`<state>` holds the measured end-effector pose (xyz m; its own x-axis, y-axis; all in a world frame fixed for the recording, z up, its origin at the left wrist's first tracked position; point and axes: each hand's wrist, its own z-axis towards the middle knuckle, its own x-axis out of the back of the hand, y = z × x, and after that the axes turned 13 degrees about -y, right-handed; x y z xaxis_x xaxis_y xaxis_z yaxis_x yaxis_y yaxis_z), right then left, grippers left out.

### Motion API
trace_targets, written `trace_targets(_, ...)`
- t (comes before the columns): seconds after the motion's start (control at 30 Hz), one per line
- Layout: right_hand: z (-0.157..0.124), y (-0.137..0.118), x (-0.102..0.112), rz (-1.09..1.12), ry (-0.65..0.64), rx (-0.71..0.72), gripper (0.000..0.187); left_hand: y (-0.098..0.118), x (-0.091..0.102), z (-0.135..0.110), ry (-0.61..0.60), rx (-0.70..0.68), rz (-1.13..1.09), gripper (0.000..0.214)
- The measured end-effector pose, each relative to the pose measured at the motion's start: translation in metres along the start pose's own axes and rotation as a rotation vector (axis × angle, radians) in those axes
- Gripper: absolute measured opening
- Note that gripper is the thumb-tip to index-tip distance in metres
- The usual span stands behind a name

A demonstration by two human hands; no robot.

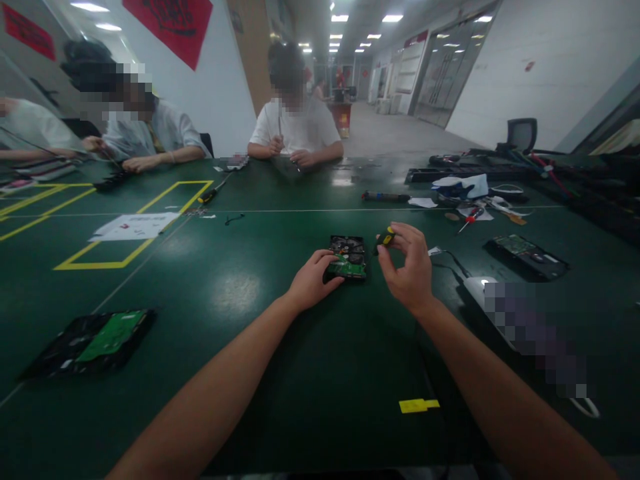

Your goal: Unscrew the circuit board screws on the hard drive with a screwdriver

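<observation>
A hard drive point(349, 256) lies board side up on the green table, its green circuit board facing me. My left hand point(313, 279) rests on the drive's near left corner with fingers curled round its edge. My right hand point(409, 265) is raised just right of the drive, fingers pinched on the yellow and black handle of a screwdriver point(385, 237) held upright over the drive's right side.
Another hard drive point(95, 340) lies at the near left, a third point(526, 255) at the right. A white device with a cable point(480, 288) sits beside my right arm. Yellow tape outlines a box point(131, 227) holding paper. Other people work at the far side; tools and clutter point(470, 190) lie at the far right.
</observation>
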<state>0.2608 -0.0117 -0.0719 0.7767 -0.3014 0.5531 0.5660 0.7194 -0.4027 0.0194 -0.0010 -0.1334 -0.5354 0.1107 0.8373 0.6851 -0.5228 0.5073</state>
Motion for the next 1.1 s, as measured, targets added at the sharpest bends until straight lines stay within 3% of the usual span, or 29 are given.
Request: trace_targets(1.1,-0.0009,-0.0013,0.0000,0.000,-0.006,0.008,0.050,0.0032,0.0022,-0.0006,-0.010,0.009,-0.004,0.049)
